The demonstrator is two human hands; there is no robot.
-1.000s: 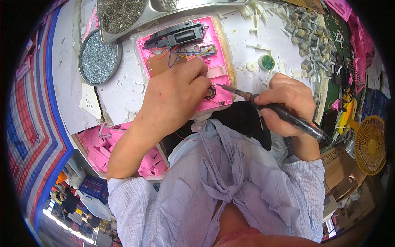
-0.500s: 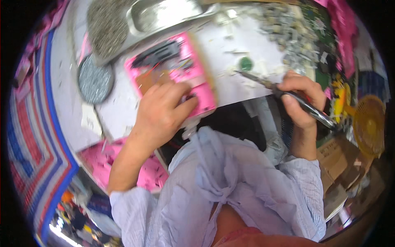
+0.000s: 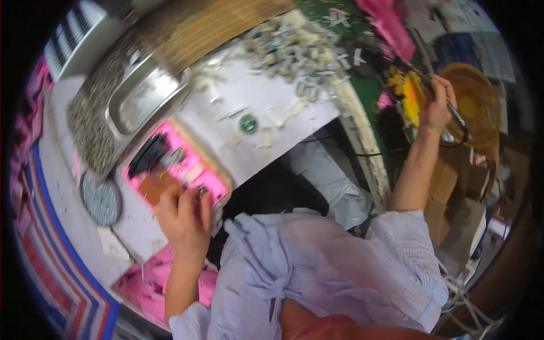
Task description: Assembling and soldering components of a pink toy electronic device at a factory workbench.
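A pink foam block [image 3: 180,139] lies at the table's near left, with black plastic parts [image 3: 150,156], a brown piece [image 3: 154,187] and thin wires on top. My left hand [image 3: 184,218] rests on its near end, fingers curled down and close together. A small metallic bit shows by the fingertips, but what they pinch is hidden. Off the table to the right, my right hand [image 3: 435,110] is raised and closed around a soldering iron [image 3: 455,116] with a dark handle. Its black cable [image 3: 391,152] trails left across the table's edge.
A steel tray [image 3: 141,102] and a round grey disc [image 3: 102,199] lie left of the block. Several small pale pieces [image 3: 300,54] are heaped at the back, near a green disc [image 3: 248,123]. On the right stand a yellow basket [image 3: 479,110] and a cardboard box [image 3: 445,178].
My right hand has carried the soldering iron away from the table, right and up toward the basket. My left hand stays on the foam block. The whole view has turned rightward.
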